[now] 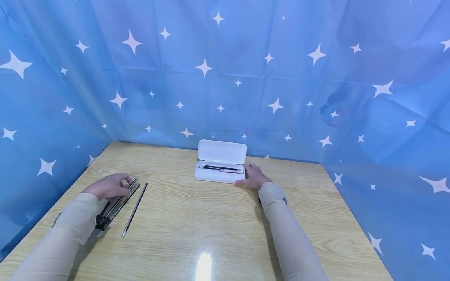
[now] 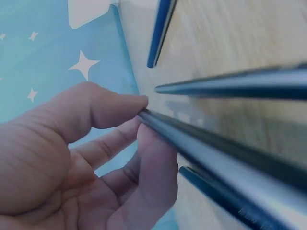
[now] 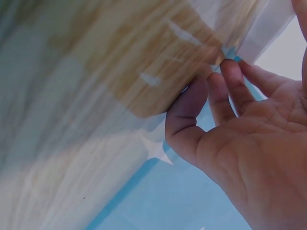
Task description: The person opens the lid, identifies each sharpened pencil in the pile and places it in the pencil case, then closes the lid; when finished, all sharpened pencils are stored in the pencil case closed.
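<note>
I see my left hand (image 1: 109,186) at about eight o'clock on the wooden table (image 1: 218,234), fingers curled over a bundle of dark pens (image 1: 121,201). One loose pen (image 1: 134,210) lies just beside them. My right hand (image 1: 254,176) rests at the right end of the open white pencil case (image 1: 221,166) at twelve o'clock; pens (image 1: 219,168) lie inside it. A blue star-patterned cloth (image 1: 225,70) hangs around the table.

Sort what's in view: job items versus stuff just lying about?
In use: left hand pinching a pen; loose pen beside it; open white pen case with pens inside; right hand touching the case.
Just there: wooden table; blue star curtain.
</note>
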Motion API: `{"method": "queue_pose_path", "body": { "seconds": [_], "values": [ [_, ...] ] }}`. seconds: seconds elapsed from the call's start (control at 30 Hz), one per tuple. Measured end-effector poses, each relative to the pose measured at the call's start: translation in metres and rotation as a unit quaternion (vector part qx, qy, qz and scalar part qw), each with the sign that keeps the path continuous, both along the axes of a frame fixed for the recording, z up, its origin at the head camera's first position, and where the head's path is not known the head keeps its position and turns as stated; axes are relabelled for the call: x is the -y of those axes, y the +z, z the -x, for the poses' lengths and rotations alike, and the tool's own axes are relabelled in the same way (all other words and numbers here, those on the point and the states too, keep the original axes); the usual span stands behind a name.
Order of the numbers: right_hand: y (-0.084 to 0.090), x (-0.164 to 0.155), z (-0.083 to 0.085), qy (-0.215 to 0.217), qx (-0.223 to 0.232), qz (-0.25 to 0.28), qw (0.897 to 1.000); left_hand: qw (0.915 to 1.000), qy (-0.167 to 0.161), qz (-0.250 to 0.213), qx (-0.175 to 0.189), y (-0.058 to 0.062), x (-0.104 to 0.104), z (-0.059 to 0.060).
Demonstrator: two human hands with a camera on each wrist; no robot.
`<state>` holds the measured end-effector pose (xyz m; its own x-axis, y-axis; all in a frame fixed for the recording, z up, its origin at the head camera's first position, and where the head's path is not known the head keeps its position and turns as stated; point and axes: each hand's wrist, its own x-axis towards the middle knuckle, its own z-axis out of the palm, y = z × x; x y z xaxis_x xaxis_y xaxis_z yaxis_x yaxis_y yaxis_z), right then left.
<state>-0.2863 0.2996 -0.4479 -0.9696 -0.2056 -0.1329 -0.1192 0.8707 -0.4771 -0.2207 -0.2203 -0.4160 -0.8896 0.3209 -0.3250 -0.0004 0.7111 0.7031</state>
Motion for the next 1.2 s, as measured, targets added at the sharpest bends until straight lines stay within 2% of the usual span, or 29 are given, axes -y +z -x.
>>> {"method": "queue_pose_path", "body": {
  "seconds": [0.17,0.6,1.2],
  "values": [
    [0.000,-0.001,-0.001,0.001,-0.002,-0.001,1.000,0.9998,0.002,-0.018,-0.001,0.002,0.000,0.000],
    [-0.002,-0.002,0.001,0.005,-0.004,0.007,1.000,0.9990,-0.025,-0.014,-0.034,0.005,-0.001,0.006],
    [0.000,-0.002,0.000,0.013,0.002,0.003,1.000,0.9973,-0.050,-0.011,-0.053,0.016,-0.025,0.019]
  ]
}}
